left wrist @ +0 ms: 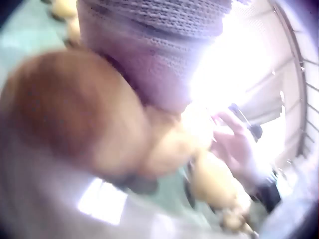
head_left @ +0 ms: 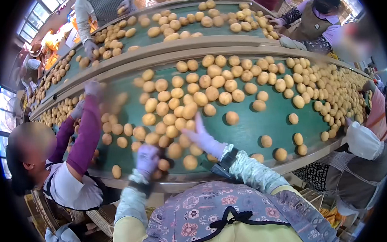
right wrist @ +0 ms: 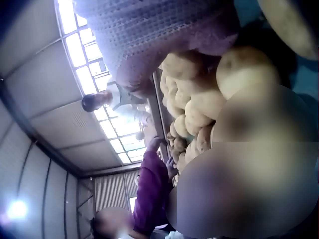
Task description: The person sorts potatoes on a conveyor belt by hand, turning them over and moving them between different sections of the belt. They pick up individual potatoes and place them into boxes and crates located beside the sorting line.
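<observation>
Round potatoes (head_left: 190, 162) lie loose over a green conveyor belt (head_left: 241, 134). My left hand (head_left: 148, 160), in a lilac knit glove, is low over the near edge of the belt, right beside a few potatoes. In the left wrist view a large blurred brown potato (left wrist: 75, 114) sits close by the glove; whether the fingers hold one I cannot tell. My right hand (head_left: 200, 135), gloved the same way, reaches across with thumb and fingers spread against the right side of the potato cluster. In the right wrist view pale potatoes (right wrist: 194, 109) lie just beyond its fingers.
A metal rail (head_left: 178, 181) runs along the belt's near edge. Behind a beige divider (head_left: 191, 46) is a second belt with more potatoes. One person in purple sleeves (head_left: 84, 133) works close on my left. Others stand to the right and across. Potatoes crowd the right end.
</observation>
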Motion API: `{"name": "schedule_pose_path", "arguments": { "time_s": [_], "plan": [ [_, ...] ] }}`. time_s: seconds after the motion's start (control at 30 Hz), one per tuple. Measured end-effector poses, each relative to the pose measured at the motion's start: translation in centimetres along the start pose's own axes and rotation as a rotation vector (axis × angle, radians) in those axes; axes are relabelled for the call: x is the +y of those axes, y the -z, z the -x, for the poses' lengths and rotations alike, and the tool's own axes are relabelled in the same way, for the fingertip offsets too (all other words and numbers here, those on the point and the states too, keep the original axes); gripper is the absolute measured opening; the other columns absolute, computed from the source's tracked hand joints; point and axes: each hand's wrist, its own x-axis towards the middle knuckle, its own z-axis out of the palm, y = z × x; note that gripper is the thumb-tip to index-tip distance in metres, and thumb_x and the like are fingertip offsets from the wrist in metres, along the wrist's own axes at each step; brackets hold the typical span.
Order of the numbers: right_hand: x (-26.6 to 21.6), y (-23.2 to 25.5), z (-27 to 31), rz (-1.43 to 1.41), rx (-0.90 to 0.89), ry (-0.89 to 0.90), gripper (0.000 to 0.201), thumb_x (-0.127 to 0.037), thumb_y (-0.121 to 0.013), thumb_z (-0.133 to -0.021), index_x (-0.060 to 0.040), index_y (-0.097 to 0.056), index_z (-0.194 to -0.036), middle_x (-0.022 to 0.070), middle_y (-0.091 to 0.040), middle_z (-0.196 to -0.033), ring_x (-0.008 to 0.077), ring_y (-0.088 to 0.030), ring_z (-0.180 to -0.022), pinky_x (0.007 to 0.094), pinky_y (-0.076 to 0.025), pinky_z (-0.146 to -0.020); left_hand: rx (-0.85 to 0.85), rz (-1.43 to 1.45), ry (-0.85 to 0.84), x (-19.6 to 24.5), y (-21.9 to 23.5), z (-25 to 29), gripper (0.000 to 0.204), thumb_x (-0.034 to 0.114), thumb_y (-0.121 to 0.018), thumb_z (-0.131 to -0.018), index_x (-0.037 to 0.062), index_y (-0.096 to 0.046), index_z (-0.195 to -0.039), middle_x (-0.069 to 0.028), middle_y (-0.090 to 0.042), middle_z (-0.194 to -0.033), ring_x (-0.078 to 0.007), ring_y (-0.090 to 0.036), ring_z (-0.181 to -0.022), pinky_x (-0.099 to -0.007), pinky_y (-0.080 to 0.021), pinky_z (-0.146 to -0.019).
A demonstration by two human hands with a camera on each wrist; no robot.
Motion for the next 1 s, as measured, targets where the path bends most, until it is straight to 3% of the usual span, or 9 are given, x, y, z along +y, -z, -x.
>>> {"name": "schedule_pose_path", "arguments": {
  "time_s": [0.13, 0.17, 0.3, 0.37, 0.43, 0.53, 0.7, 0.77, 1.0],
  "plan": [
    [-5.3, 3.1, -5.3, 0.229, -0.430, 0.031, 0.060, -0.035, -0.076, -0.106, -0.0047, -0.062, -0.157, 0.0189, -0.062, -0.156, 0.0311, -0.060, -0.145, 0.0431, -0.050, -0.119, 0.213, -0.260, 0.038, -12.3, 7.6, 2.4, 0.022, 0.010, -0.076, -0.080, 0.0142, -0.071, -0.101, -0.0092, -0.073, -0.116, -0.0402, -0.067, -0.124, -0.0553, -0.053, -0.104],
    [-10.3, 3.7, -5.0, 0.143, -0.174, -0.125, 0.043, -0.031, -0.076, -0.105, -0.0021, -0.075, -0.137, 0.0138, -0.077, -0.128, 0.0316, -0.073, -0.121, 0.0437, -0.059, -0.102, 0.173, -0.238, 0.225, -12.4, 8.9, 2.7, 0.022, 0.010, -0.077, -0.081, 0.0135, -0.072, -0.102, -0.0096, -0.074, -0.116, -0.0397, -0.067, -0.122, -0.0544, -0.053, -0.101],
    [-6.0, 11.6, -12.3, 1.087, 0.443, 0.274, 0.064, -0.047, -0.070, -0.101, -0.0111, -0.065, -0.154, 0.0240, -0.061, -0.154, 0.0475, -0.054, -0.144, 0.0612, -0.039, -0.122, 0.407, -0.057, 0.152, -3.3, 11.1, -1.4, 0.036, 0.015, -0.085, -0.082, 0.0104, -0.076, -0.117, -0.0131, -0.074, -0.117, -0.0384, -0.069, -0.108, -0.0515, -0.051, -0.102],
    [-3.0, 8.8, -11.3, 1.224, 0.542, 0.375, 0.067, -0.049, -0.070, -0.100, -0.0123, -0.063, -0.157, 0.0242, -0.058, -0.157, 0.0494, -0.050, -0.147, 0.0654, -0.034, -0.124, 0.069, 0.395, 0.134, 4.5, 10.7, -4.1, 0.045, 0.019, -0.087, -0.079, 0.0088, -0.074, -0.121, -0.0174, -0.071, -0.126, -0.0429, -0.065, -0.119, -0.0551, -0.051, -0.104],
    [-1.7, 5.4, -8.6, 1.289, 0.509, 0.528, 0.077, -0.052, -0.072, -0.097, -0.0143, -0.057, -0.162, 0.0263, -0.050, -0.165, 0.0532, -0.041, -0.154, 0.0730, -0.024, -0.128, -0.036, 0.330, -0.306, 8.6, 6.8, -4.2, 0.060, 0.036, -0.088, -0.084, 0.0125, -0.071, -0.136, -0.0183, -0.062, -0.145, -0.0432, -0.056, -0.139, -0.0602, -0.042, -0.120],
    [-1.7, -1.5, -2.4, 1.177, 0.282, 0.570, 0.073, -0.050, -0.075, -0.096, -0.0129, -0.061, -0.157, 0.0338, -0.045, -0.167, 0.0527, -0.044, -0.155, 0.0700, -0.026, -0.129, -0.134, 0.127, -0.520, 7.4, 2.5, -2.9, 0.046, 0.035, -0.085, -0.078, 0.0131, -0.069, -0.115, -0.0202, -0.058, -0.153, -0.0447, -0.048, -0.151, -0.0663, -0.038, -0.124],
    [-2.0, -3.8, -2.9, 0.755, 0.028, 0.565, 0.055, -0.035, -0.077, -0.097, -0.0142, -0.068, -0.147, 0.0218, -0.062, -0.153, 0.0421, -0.060, -0.139, 0.0575, -0.044, -0.120, -0.101, 0.112, -0.265, 1.0, 5.4, 0.4, 0.041, 0.030, -0.085, -0.071, 0.0152, -0.068, -0.105, -0.0221, -0.057, -0.154, -0.0467, -0.051, -0.145, -0.0636, -0.039, -0.124],
    [-3.9, -4.7, -7.8, 1.018, 0.352, 0.874, 0.044, -0.029, -0.074, -0.098, -0.0148, -0.070, -0.140, 0.0159, -0.071, -0.138, 0.0373, -0.067, -0.124, 0.0501, -0.052, -0.108, -0.136, 0.048, -0.247, -0.3, 6.3, 1.8, 0.042, 0.030, -0.085, -0.069, 0.0150, -0.068, -0.105, -0.0225, -0.057, -0.155, -0.0465, -0.051, -0.146, -0.0631, -0.039, -0.124],
    [-6.6, -6.7, -15.8, 1.392, 0.283, 0.271, 0.051, -0.053, -0.069, -0.098, -0.0141, -0.069, -0.131, 0.0163, -0.069, -0.128, 0.0405, -0.061, -0.126, 0.0583, -0.050, -0.103, -0.194, -0.030, -0.168, -7.8, 12.4, 7.1, 0.046, 0.028, -0.085, -0.065, 0.0162, -0.068, -0.107, -0.0165, -0.060, -0.150, -0.0451, -0.051, -0.149, -0.0647, -0.037, -0.129]
  ]
}}
